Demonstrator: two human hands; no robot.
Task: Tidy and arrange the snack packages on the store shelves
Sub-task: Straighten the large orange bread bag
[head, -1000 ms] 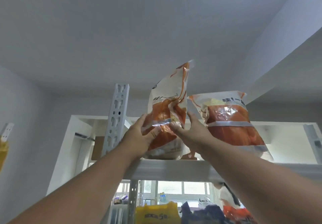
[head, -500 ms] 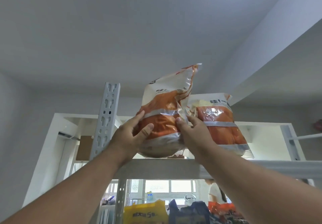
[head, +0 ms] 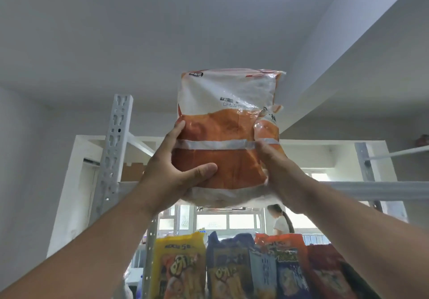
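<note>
A large orange-and-white snack bag [head: 222, 136] stands upright at the front edge of the top shelf [head: 371, 188], facing me. My left hand [head: 171, 171] grips its left side, thumb across the orange front. My right hand [head: 276, 168] holds its right side, fingers hidden behind the bag. A second bag of the same kind [head: 271, 122] peeks out just behind its right edge, mostly hidden.
A white slotted upright post [head: 115, 150] rises left of the bag. On the shelf below stand a yellow package [head: 181, 266], blue packages [head: 232, 268] and red packages [head: 325, 273]. A person [head: 279, 219] stands beyond the shelving by windows.
The bag I hold has turned from edge-on to face me and now covers most of the second bag. The camera view has tilted down, showing the lower shelf's packages.
</note>
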